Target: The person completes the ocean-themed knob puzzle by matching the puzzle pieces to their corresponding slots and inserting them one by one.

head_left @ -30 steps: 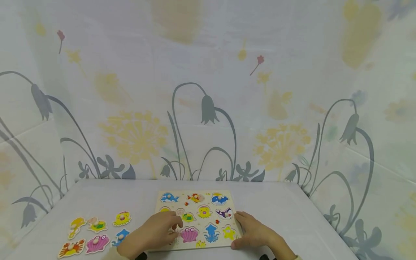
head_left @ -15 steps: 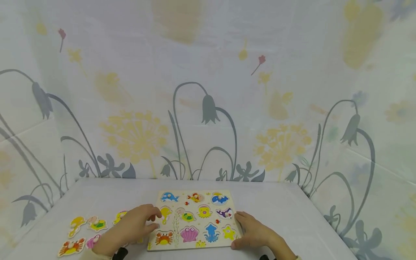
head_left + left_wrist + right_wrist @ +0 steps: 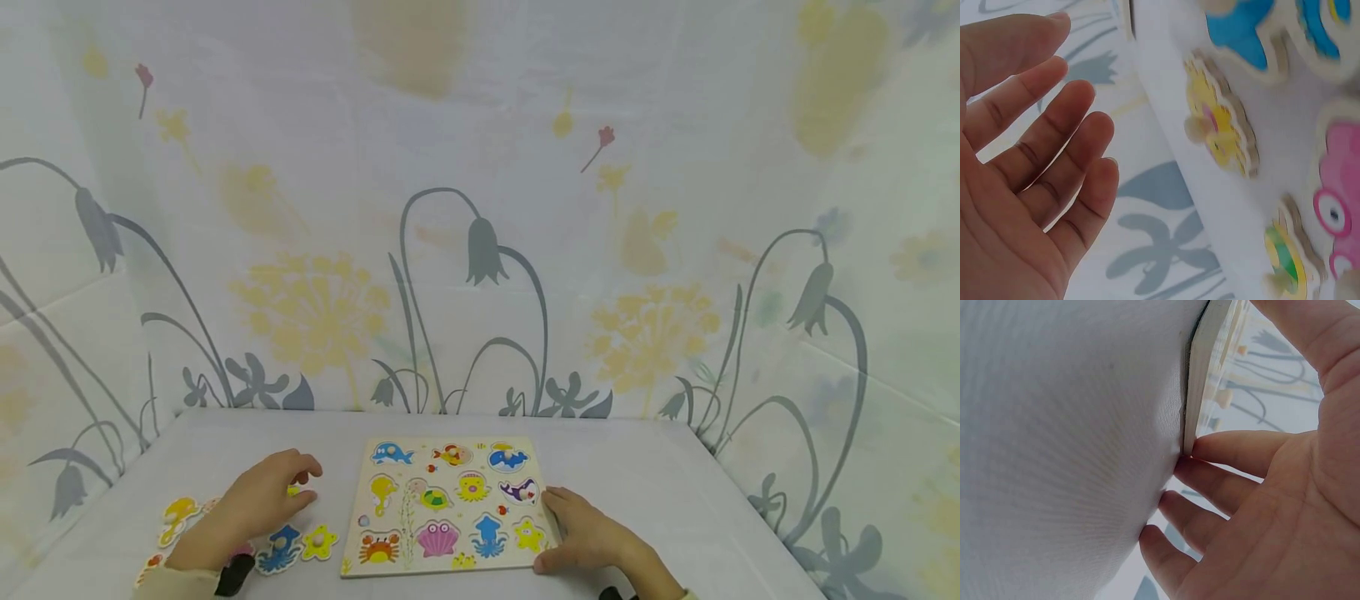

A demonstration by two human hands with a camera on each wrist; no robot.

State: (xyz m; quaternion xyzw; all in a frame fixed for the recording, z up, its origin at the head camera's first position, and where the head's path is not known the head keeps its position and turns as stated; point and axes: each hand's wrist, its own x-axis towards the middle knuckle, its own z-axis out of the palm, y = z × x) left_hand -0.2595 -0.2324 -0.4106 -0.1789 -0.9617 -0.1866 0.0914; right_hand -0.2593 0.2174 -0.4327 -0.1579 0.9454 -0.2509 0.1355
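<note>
My left hand point(image 3: 258, 500) hovers above loose knobbed puzzle pieces at the left, its fingers loosely bent with nothing between them. In the left wrist view, a yellow octopus piece point(image 3: 1213, 119), a turtle piece point(image 3: 1288, 256) and a pink shell piece point(image 3: 1342, 169) lie near the hand. A blue squid piece point(image 3: 278, 552) and a yellow star piece point(image 3: 319, 542) lie just in front of it. The wooden peg puzzle board point(image 3: 431, 568) lies flat at centre. My right hand point(image 3: 588, 533) rests against its right edge, fingertips touching the board's side and the table in the right wrist view.
A seahorse piece point(image 3: 177, 518) lies at the far left, and a crab piece point(image 3: 150, 569) is partly hidden by the left sleeve. Knobbed dolphin point(image 3: 392, 453), fish point(image 3: 452, 455) and whale point(image 3: 507, 457) pieces sit in the board's back row. A flower-patterned cloth point(image 3: 480, 333) stands behind the table.
My left hand has moved left, off the board and over the loose pieces, uncovering the board's seahorse and crab spots and the star piece. The right hand stays at the board's edge.
</note>
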